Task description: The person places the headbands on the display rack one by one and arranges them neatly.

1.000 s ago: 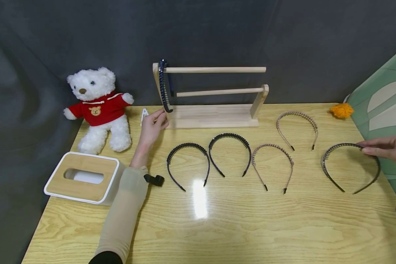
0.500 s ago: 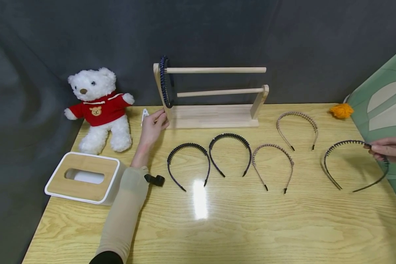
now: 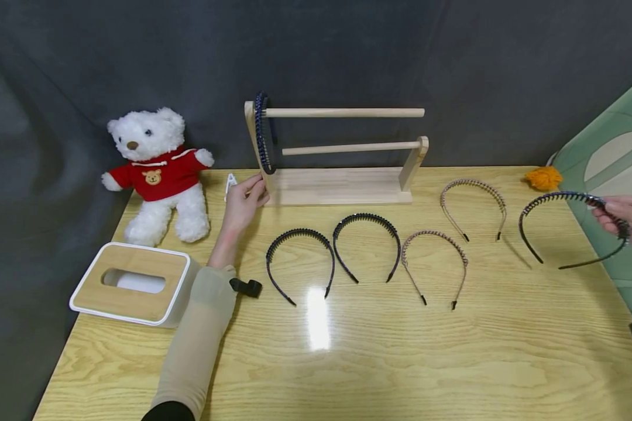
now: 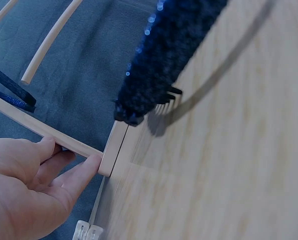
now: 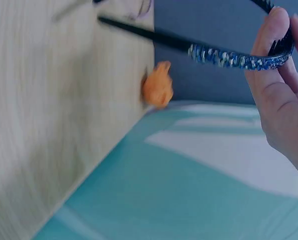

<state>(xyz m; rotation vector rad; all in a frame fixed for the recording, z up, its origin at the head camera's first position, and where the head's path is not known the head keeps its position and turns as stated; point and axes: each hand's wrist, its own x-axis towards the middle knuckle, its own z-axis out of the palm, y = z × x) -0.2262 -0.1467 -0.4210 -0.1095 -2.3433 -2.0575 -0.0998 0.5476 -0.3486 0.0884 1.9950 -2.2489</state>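
Note:
In the head view my left hand pinches the lower left upright of a pale wooden headband rack. Thumb and fingers lie on either side of that upright in the left wrist view. One dark blue toothed headband hangs at the left end of the rack's upper bar. At the far right, my right hand holds another dark headband above the table by one side of its arch. Its glittery blue outer face shows in the right wrist view, between thumb and fingers.
Two dark headbands, a left one and a right one, lie before the rack. Two pinkish ones, one nearer and one farther, lie right of them. A teddy bear, tissue box and orange bundle stand around.
My right hand has lifted its headband off the table, moving rightward and then away from me. The headband on the rack shifted slightly. My left hand keeps its place.

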